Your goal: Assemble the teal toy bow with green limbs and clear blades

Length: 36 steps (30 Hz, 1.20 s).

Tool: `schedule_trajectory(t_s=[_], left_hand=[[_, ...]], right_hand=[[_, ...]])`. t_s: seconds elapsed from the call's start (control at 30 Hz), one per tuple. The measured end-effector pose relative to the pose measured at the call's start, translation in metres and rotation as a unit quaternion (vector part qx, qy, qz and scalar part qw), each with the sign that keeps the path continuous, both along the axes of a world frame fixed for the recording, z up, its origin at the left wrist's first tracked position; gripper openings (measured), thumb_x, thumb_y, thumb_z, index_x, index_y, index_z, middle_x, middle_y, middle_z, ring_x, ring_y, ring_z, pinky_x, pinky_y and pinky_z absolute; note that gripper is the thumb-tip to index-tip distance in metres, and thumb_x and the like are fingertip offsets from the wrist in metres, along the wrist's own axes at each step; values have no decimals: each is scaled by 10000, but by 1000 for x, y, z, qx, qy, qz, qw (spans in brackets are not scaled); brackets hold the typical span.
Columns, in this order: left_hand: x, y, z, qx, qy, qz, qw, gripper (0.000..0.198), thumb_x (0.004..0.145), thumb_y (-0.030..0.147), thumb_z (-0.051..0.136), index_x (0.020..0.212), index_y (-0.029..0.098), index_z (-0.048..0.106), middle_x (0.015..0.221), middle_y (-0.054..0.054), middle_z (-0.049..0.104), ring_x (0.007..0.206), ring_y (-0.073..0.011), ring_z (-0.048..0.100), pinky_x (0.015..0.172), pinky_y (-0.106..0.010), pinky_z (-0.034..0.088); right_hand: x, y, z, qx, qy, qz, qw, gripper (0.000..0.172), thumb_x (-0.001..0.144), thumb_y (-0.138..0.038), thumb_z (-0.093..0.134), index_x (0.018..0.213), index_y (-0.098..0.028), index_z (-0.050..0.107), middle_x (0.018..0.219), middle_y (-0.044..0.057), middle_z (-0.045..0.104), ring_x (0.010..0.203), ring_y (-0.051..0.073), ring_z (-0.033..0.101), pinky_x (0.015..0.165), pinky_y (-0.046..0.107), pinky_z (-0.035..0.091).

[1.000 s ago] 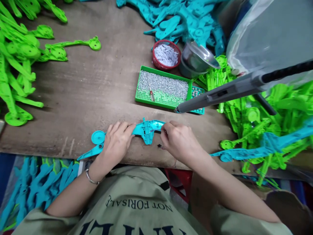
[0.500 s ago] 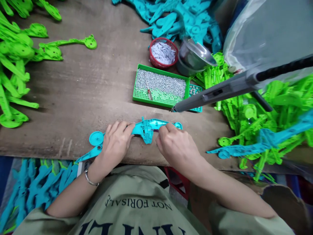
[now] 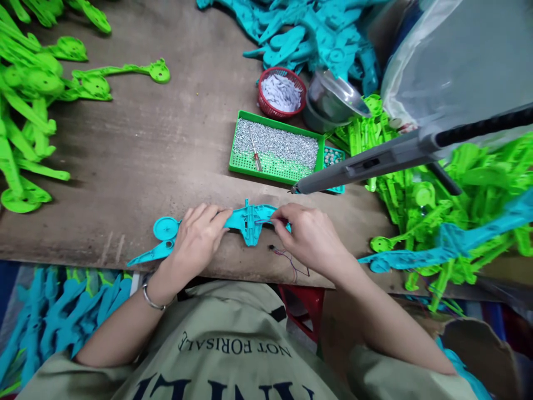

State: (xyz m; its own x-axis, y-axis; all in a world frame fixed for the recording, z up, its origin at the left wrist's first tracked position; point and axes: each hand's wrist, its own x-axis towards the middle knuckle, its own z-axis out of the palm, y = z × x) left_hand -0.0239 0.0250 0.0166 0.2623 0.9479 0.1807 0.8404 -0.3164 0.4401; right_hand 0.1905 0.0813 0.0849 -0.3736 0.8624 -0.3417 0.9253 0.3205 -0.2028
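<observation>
A turquoise plastic shell half (image 3: 250, 225), shaped like a toy bow, lies near the table's front edge with its ribbed inside up. My left hand (image 3: 202, 236) is closed over its left part, pressing it to the table. Over the right part, my right hand (image 3: 306, 236) pinches thin wires (image 3: 263, 221) between thumb and forefinger. More of the thin dark wire (image 3: 295, 265), with a small black piece at one end, hangs below that hand by the table edge. The shell's right end is hidden under my right hand.
A grey electric screwdriver (image 3: 333, 176) hangs at the right, its tip above the table. Behind are a green tray (image 3: 266, 173) of screws with a small screwdriver, a red basket (image 3: 272, 108) of white pieces, and a metal bowl (image 3: 333, 97). Green parts (image 3: 37, 94) lie left and right.
My right hand has turned and opened out from a tighter fist, now pinching the wires. A loose stretch of wire has come into view below it. My left hand stays on the shell.
</observation>
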Motion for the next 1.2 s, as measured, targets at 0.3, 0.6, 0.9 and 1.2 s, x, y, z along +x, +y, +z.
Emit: schedule_trajectory(t_s=[0.3, 0.6, 0.9, 1.2], left_hand=[[-18, 7, -13, -24, -15, -43, 999, 281, 948, 207, 560, 1221, 187, 624, 1086, -87, 710, 965, -255, 624, 807, -387, 458], [-15, 12, -8, -48, -11, -74, 996, 186, 937, 220, 592, 1120, 190, 596, 1035, -78, 688, 970, -261, 601, 815, -385, 449], [5, 12, -5, -77, -4, -23, 997, 113, 943, 300, 586, 937, 193, 622, 1000, -80, 594, 953, -262, 546, 799, -410, 445], [-3, 17, -13, -108, -108, -39, 988, 121, 982, 236, 468, 877, 202, 517, 1068, -87, 585, 1047, -238, 597, 884, -422, 491]], right_hand=[[15, -8, -45, 6, 206, -38, 978, 190, 936, -250, 524, 849, -180, 678, 958, 85, 646, 973, 233, 583, 905, 399, 450], [6, -16, -62, 12, 241, -37, 970, 163, 939, -255, 550, 869, -195, 685, 1230, 118, 621, 1161, 281, 545, 970, 464, 404], [3, -18, -72, 20, 253, -31, 967, 139, 923, -226, 559, 851, -201, 674, 1229, 118, 642, 1136, 300, 552, 938, 481, 413], [-9, -25, -55, 56, 139, 16, 989, 142, 922, -225, 556, 951, -176, 687, 1165, 156, 614, 1051, 316, 536, 851, 461, 442]])
